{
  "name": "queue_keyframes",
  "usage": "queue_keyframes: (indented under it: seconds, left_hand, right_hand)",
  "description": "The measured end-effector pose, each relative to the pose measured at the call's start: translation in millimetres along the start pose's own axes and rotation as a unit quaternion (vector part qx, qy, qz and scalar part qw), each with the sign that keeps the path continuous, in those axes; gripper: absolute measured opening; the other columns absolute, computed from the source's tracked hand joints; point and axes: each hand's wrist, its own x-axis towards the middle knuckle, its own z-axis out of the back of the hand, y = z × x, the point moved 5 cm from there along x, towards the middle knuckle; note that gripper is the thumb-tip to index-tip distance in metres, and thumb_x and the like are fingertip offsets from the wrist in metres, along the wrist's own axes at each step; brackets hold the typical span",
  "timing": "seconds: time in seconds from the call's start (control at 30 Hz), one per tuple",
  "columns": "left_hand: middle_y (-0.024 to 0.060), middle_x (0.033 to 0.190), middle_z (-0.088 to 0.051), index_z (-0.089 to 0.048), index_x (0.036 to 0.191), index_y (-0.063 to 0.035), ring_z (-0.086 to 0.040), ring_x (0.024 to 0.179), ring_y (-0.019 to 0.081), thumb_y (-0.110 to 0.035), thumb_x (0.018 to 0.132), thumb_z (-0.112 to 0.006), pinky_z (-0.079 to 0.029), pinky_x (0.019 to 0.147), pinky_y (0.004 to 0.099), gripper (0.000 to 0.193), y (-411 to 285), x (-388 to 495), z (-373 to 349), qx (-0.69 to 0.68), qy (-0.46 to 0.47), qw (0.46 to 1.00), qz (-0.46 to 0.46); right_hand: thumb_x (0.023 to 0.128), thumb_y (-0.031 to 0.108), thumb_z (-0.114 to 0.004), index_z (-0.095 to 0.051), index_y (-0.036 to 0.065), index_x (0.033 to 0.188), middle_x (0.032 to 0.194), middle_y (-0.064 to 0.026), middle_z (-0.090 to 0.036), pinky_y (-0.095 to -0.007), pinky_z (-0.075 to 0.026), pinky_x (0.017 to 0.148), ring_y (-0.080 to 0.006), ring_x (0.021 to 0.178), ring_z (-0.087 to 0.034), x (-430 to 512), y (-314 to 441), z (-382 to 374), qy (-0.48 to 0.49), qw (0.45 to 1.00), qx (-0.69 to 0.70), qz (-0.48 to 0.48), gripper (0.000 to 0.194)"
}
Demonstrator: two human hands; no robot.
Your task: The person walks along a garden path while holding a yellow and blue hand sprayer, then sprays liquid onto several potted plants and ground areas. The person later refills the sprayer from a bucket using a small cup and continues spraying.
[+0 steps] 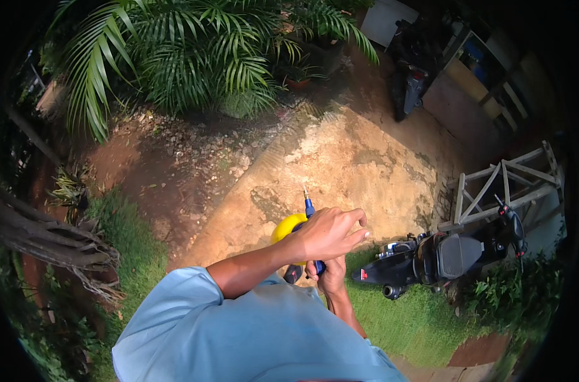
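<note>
A yellow sprayer bottle (288, 227) with blue fittings is in front of my blue shirt. Its blue nozzle (309, 208) ends in a slim metal tip pointing away from me. My left hand (333, 232) crosses over the bottle from the left, palm down. Its thumb and a bent finger stick out to the right, apart, with nothing between them; the palm is hidden. Below it, my right hand (331, 274) is closed around a blue handle (319, 268) of the sprayer. My left hand covers part of this grip and much of the bottle.
Sunlit concrete paving (361, 167) lies ahead. A parked black motorcycle (459, 253) is at right on grass, near a wooden frame (507, 184); another motorcycle (411, 86) stands upper right. Palm fronds (198, 52) and a potted plant (299, 82) are ahead; woody roots (55, 236) are left.
</note>
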Motion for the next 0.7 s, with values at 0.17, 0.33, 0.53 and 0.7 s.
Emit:
queue_keyframes:
  seconds: [0.17, 0.33, 0.53, 0.7]
  left_hand:
    - [0.0142, 0.065, -0.059, -0.061, 0.114, -0.0018, -0.064, 0.063, 0.0278, -0.032, 0.095, -0.06, -0.048, 0.061, 0.0404, 0.036, -23.6, 92.7, -10.8, -0.05, -0.013, 0.999, 0.016]
    - [0.0074, 0.09, -0.068, -0.061, 0.117, 0.0017, -0.066, 0.087, 0.0143, -0.019, 0.098, -0.06, -0.052, 0.078, 0.0296, 0.028, 11.7, 163.8, -1.7, -0.322, -0.198, 0.925, -0.039]
    - [0.0044, 0.094, -0.068, -0.063, 0.106, -0.0044, -0.063, 0.085, 0.011, -0.017, 0.101, -0.054, -0.049, 0.078, 0.0249, 0.016, 188.1, 187.6, 2.7, -0.384, -0.312, 0.838, 0.231]
    - [0.0058, 0.107, -0.065, -0.058, 0.115, -0.0079, -0.063, 0.094, 0.0141, -0.028, 0.102, -0.05, -0.049, 0.079, 0.0291, 0.025, 296.7, 206.9, -67.9, -0.468, -0.225, 0.761, 0.389]
  right_hand:
    - [0.097, 0.022, -0.047, -0.059, -0.002, 0.092, 0.054, -0.0054, -0.052, -0.0231, -0.034, 0.039, -0.0109, 0.041, -0.045, 46.7, 77.6, 60.1, 0.021, 0.999, -0.027, 0.041, 0.027]
    - [0.095, 0.014, -0.046, -0.022, 0.014, 0.152, 0.061, -0.0056, -0.048, -0.0221, -0.034, 0.036, -0.0103, 0.041, -0.042, 109.5, 137.4, 114.3, -0.018, 0.999, 0.038, 0.011, 0.062]
    - [0.098, 0.017, -0.039, -0.03, 0.02, 0.147, 0.053, -0.005, -0.042, -0.0246, -0.031, 0.036, -0.012, 0.035, -0.033, 202.7, 198.4, 163.1, -0.023, 0.996, 0.086, 0.009, 0.05]
    - [0.098, 0.018, -0.039, -0.029, 0.022, 0.149, 0.053, -0.005, -0.042, -0.0245, -0.031, 0.036, -0.0118, 0.035, -0.033, 301.3, 244.8, 188.1, 0.018, 0.993, 0.117, 0.014, 0.052]
